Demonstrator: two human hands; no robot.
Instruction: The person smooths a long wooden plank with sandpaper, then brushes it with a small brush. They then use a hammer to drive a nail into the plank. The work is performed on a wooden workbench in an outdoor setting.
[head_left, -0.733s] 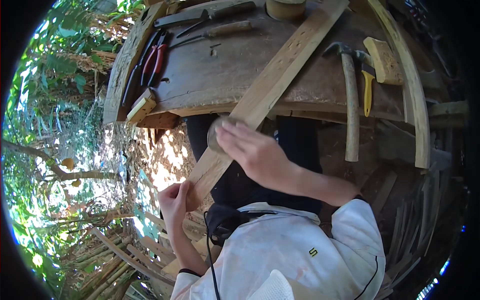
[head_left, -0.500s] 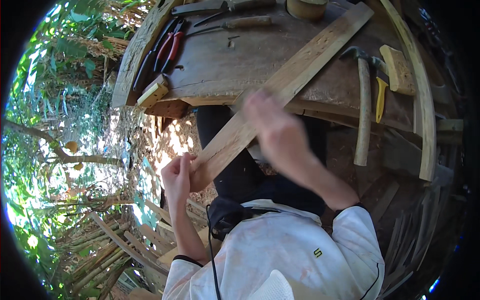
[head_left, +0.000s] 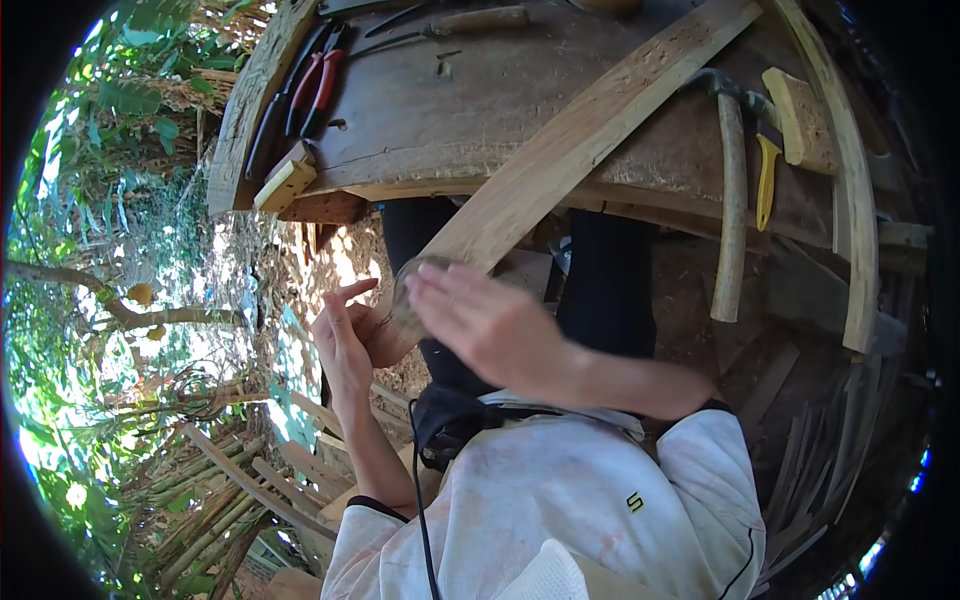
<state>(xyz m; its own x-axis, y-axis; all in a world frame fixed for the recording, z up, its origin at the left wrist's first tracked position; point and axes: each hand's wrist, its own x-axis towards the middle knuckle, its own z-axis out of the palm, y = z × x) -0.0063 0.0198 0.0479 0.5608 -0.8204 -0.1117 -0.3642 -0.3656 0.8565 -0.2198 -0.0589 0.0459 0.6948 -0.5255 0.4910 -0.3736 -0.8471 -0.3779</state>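
A long pale wooden plank (head_left: 570,135) lies slantwise from the bench top down toward my body. My left hand (head_left: 345,330) is at its lower end, gripping it with the index finger lifted outward. My right hand (head_left: 470,320) presses a greyish-brown pad (head_left: 410,272), perhaps abrasive paper, onto the plank close beside the left hand; the pad is mostly covered by my fingers.
The dark bench (head_left: 410,130) holds red-handled pliers (head_left: 320,90), wooden-handled files (head_left: 475,22), a hammer (head_left: 730,200), a yellow-handled tool (head_left: 768,175), wooden blocks (head_left: 798,115) and a curved batten (head_left: 860,280). Wood strips (head_left: 230,470) lie low left; foliage fills the left side.
My right hand and pad went up the plank, then came back down toward its lower end. The index finger of my left hand has lifted outward.
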